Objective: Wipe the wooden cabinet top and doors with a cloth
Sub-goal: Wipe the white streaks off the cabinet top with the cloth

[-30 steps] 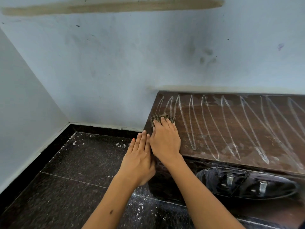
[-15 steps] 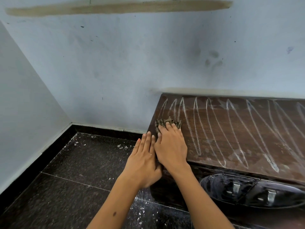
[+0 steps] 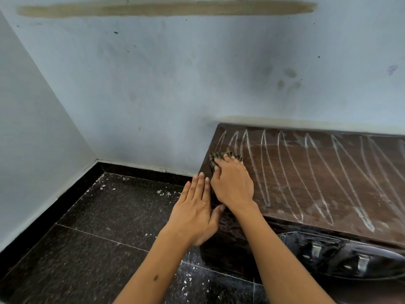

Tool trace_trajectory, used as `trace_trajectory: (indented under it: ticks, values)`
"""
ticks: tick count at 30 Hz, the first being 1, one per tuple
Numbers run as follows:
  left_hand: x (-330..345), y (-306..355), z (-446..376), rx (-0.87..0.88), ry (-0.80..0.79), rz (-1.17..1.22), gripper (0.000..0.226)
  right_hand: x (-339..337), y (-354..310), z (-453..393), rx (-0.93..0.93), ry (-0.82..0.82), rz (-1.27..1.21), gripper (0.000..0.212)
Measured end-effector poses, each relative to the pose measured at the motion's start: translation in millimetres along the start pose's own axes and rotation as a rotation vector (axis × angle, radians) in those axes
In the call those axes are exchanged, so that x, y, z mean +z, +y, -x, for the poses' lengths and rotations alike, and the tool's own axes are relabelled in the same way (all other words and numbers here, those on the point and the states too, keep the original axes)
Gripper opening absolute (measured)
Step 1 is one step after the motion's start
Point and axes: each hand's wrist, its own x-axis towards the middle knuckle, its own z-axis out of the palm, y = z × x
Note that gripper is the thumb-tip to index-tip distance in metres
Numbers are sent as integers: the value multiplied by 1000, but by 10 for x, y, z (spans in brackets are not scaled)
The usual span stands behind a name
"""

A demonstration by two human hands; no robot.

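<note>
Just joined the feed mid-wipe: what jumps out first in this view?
The long white chalk-like streaks looping across the dark wooden cabinet top stand out most. At its left end the right hand presses a checked cloth flat on the wood, while the left hand lies open against the cabinet's left edge. White specks litter the dark floor below.
</note>
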Motion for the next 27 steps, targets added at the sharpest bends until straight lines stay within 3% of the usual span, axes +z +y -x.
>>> trace_trajectory:
  ticks: [4, 11, 20, 27]
  values:
    - [-10, 12, 10, -6, 35, 25, 65, -71, -66, -151, -1, -49, 19, 43]
    - [7, -37, -22, 27, 22, -53, 62, 23, -82, 285, 51, 19, 47, 46]
    - [-27, -61, -51, 41, 60, 14, 62, -85, -219, -262, 122, -114, 70, 47]
    - [-46, -98, -151, 37, 76, 49, 60, -6, -167, -145, 123, -77, 78, 51]
